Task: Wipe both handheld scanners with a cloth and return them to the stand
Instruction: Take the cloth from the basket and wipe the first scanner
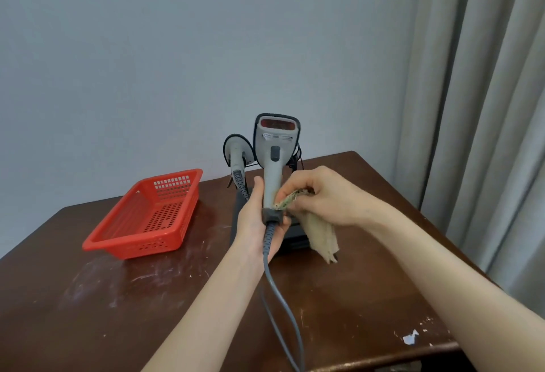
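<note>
Scanner: standing upright in the air just above the stand, red window end up and facing the camera, trigger showing on the near side of the neck.
Left hand: gripping the scanner at the foot of its handle, fingers curling round the dark end cap, thumb lying up the handle's left side.
Right hand: pinching the cloth in curled fingers and pressing a bunched fold of it against the handle's right side, just above the cap.
Cloth: beige, bunching between fingers and handle, its loose end hanging down below the right hand in front of the stand.
Cable: grey, running from the end cap down past the left palm and going out of view at the near table edge.
Stand: dark base sitting on the table under and behind both hands, largely hidden by them.
Second scanner: resting at the stand's left side, head up, behind and left of the held one, its ribbed cable end dropping behind the left fingers; how it is seating there cannot be told.
Basket: red perforated plastic, sitting on the table well left of the stand and apart from both hands, showing only its own holed floor and walls inside.
Table: dark brown wood, showing pale scuffs, with a white scrap lying near the right front corner.
Backdrop: grey wall standing behind, curtain hanging at the right.
</note>
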`<state>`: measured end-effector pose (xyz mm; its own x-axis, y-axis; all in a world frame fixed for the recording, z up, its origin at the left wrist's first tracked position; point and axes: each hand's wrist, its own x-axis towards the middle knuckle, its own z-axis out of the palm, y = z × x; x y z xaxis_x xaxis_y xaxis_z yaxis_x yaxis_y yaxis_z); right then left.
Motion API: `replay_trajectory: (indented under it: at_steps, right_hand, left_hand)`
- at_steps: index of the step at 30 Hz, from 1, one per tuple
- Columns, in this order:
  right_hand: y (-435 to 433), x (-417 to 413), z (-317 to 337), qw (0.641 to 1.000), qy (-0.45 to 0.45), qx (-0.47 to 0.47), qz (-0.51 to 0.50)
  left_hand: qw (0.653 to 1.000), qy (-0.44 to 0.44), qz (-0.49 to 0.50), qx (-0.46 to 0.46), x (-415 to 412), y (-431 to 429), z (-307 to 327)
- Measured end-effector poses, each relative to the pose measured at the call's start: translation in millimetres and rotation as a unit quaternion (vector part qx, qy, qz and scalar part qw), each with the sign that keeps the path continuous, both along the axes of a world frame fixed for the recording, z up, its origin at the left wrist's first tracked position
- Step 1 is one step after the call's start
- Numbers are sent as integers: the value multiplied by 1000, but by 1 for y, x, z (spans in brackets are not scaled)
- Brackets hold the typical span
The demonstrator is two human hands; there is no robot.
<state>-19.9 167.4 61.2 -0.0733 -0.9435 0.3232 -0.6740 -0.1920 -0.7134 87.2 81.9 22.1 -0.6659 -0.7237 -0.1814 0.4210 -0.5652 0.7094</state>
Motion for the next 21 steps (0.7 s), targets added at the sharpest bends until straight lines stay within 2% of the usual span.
replay_trajectory:
  at_steps: [2,4,6,9,11,13,18,21]
  right_hand:
    - [-2,-4,4,999,-1,-23,-28]
    - [-7,-5,8,988,-37,-97,-115]
    - [-12,-1,8,976,-60,-126,-165]
    - [-11,4,1,988,-9,-98,-122]
    - [-4,6,-1,997,41,-38,-53]
    - [-2,3,1,997,69,13,-26]
    - [-15,1,9,977,32,-105,-182]
    - [-12,7,3,983,63,-101,-141]
  left_hand:
    - [999,-22,23,-14,-1,2,-2]
    - [998,-35,46,-20,-4,6,-1]
    - [995,-55,66,-39,-8,9,3]
    - [993,-56,90,-58,-10,7,3]
    - [990,-59,104,-71,-7,3,-2]
    - [987,-72,109,-93,-6,2,-7]
    - [984,-77,99,-129,-12,13,-5]
    - [978,-77,113,-158,-9,9,-6]
